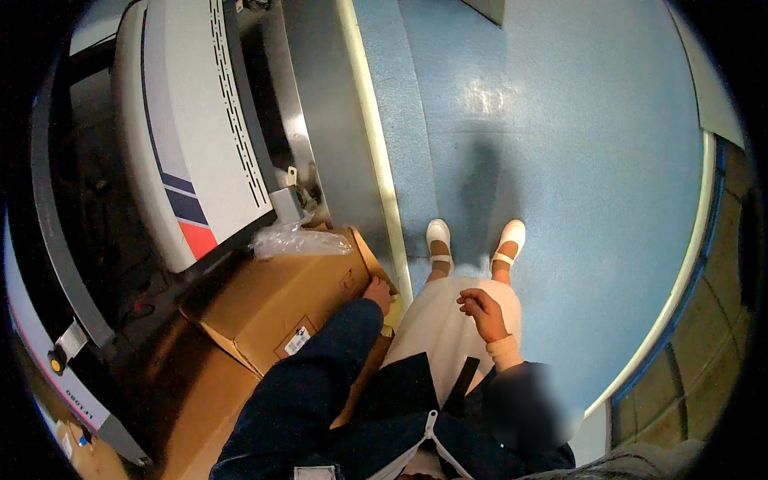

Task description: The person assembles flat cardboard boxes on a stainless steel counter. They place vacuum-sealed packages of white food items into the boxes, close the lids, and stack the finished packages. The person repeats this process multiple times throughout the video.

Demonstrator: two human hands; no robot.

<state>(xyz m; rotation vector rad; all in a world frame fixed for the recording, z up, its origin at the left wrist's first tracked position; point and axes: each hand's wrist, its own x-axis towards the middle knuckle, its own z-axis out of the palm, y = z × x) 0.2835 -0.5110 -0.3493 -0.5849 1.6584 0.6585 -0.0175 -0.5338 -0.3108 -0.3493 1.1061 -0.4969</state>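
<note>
A brown cardboard box (276, 300) with a white label (297, 341) on its side lies to my left. The flap at its right end stands partly out. My left hand (378, 294) is at that end, its fingers bent against the box edge; some of them are hidden. My right hand (483, 314) hangs in front of my light skirt (424, 316), holding nothing, with loosely bent fingers a little apart. A clear plastic bag (300, 241), crumpled, rests on the box's far edge.
Left of the box stands a large white machine (192, 120) with dark blue and red stripes. A grey metal panel (336, 112) runs along the blue floor (576, 144). More cardboard (200, 408) sits below the box. A grey rail (60, 208) curves at far left.
</note>
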